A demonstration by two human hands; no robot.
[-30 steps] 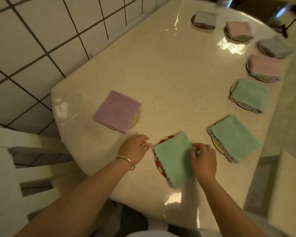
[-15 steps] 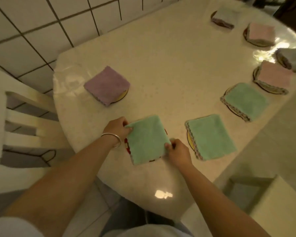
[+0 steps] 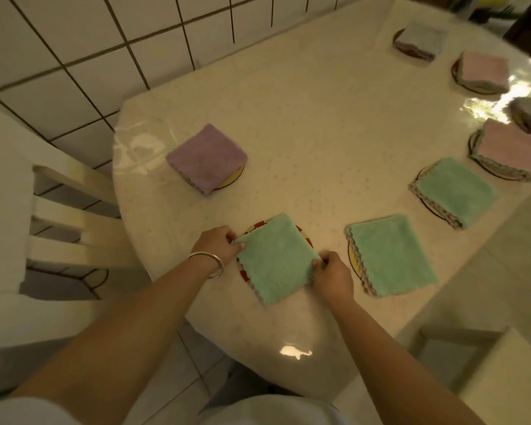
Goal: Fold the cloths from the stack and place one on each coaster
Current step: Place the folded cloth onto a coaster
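Both hands are pinching the green cloth: the left hand and right hand are setting it on the red coaster near the table's front edge; tugging unevenly risks unfolding it or dragging the coaster.

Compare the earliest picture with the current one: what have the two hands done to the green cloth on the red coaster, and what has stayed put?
The left hand, empty beside the cloth before, now pinches the left corner of the green cloth. The right hand keeps pinching its right edge. The cloth stays on the red coaster, turned slightly. The purple cloth and the other cloths did not move.
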